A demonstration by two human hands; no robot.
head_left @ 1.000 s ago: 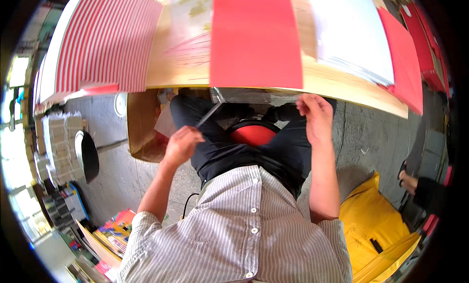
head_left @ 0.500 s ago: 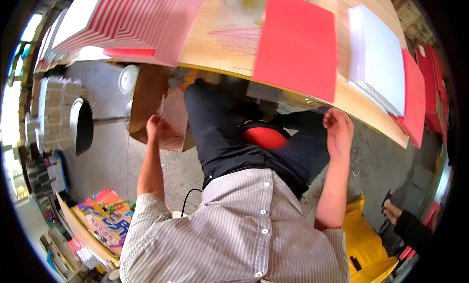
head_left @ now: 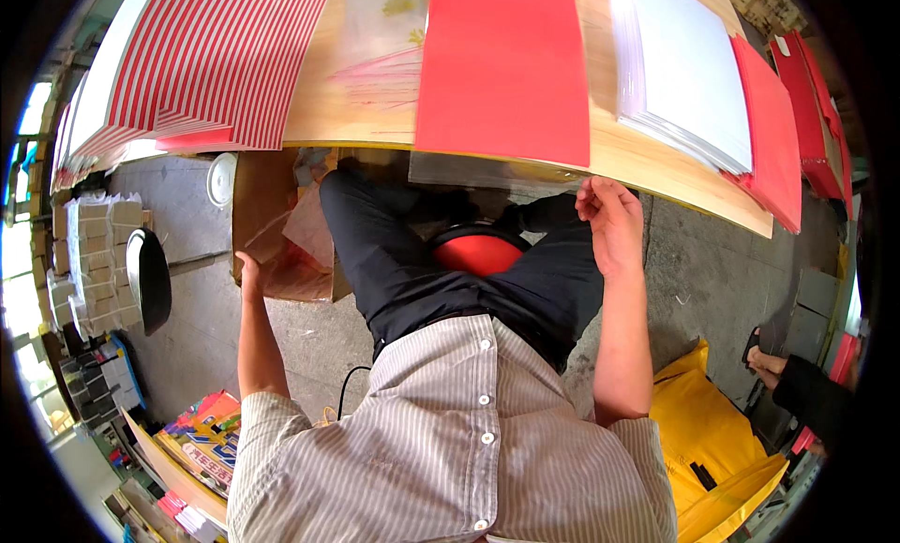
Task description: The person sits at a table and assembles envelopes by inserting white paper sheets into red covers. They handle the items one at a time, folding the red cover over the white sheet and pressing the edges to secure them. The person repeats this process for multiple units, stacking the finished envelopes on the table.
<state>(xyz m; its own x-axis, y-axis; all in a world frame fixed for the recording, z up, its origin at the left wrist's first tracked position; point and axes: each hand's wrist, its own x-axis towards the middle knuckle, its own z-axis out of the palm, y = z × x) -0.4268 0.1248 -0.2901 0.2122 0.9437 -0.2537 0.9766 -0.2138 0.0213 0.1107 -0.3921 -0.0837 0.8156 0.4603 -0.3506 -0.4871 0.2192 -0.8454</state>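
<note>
My left hand [head_left: 249,269] hangs at the left, beside an open cardboard box [head_left: 258,192] on the floor. Its thumb points up; the other fingers are mostly hidden, so whether it holds anything is unclear. My right hand [head_left: 614,226] is raised just below the table's front edge. Its fingers are loosely bent and apart, and nothing shows in them. Closest to it on the table lies a flat red sheet or cover [head_left: 504,74], its near end reaching the edge. Pale crumpled material [head_left: 311,226] lies in the box.
On the wooden table [head_left: 600,154] stand a tall stack of red-and-white layers [head_left: 211,60], a white paper stack [head_left: 689,74] and red covers [head_left: 771,135]. A red stool seat [head_left: 478,252] shows between my legs. A yellow bag [head_left: 703,440] lies right; another person's hand [head_left: 767,363] is beyond.
My view has shifted, so the table and its stacks appear farther left. My left hand has moved outward to the box's left side, its thumb now up. My right hand stays near the table edge.
</note>
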